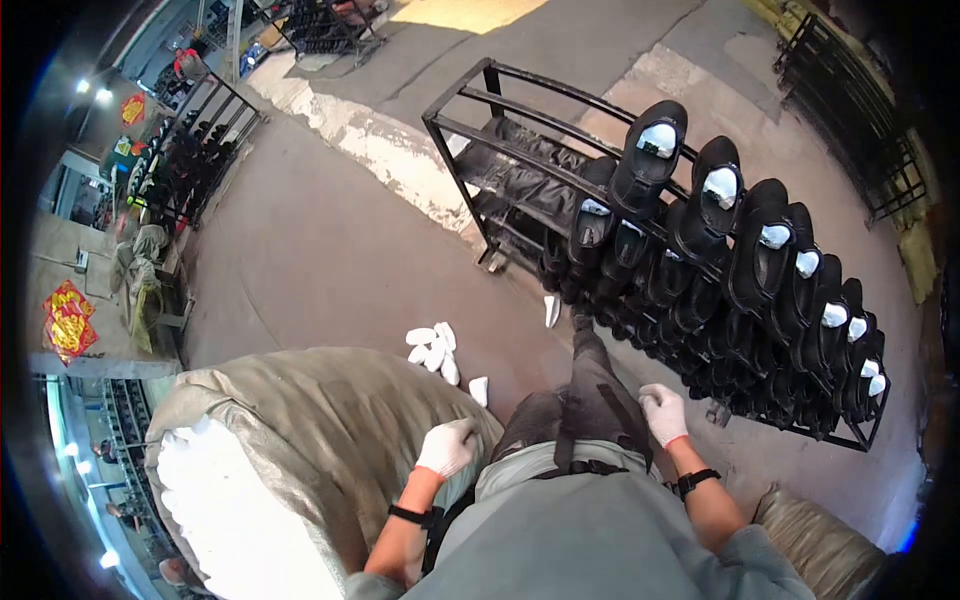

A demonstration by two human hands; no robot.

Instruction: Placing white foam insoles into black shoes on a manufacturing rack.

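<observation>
My left hand (447, 447), in a white glove, is loosely closed beside a big greenish-brown woven sack (340, 430). No object shows in it. The sack's open end bares a mass of white pieces (225, 515), overexposed. My right hand (663, 414), also in a white glove, is curled by my right thigh, with nothing visible in its fingers. It is nearest to a black metal rack (460, 185) in front of me to the right. Black shoes (760, 245) fill its tiers, several with white inserts (722, 187) showing in their openings. Neither hand touches a shoe.
Several white inserts (436, 352) lie on the floor beside the sack, and one more (552, 311) is near the rack's foot. Another sack (815, 545) lies behind me at right. Dark racks (850, 120) stand at far right; a loaded rack (190, 160) is at far left.
</observation>
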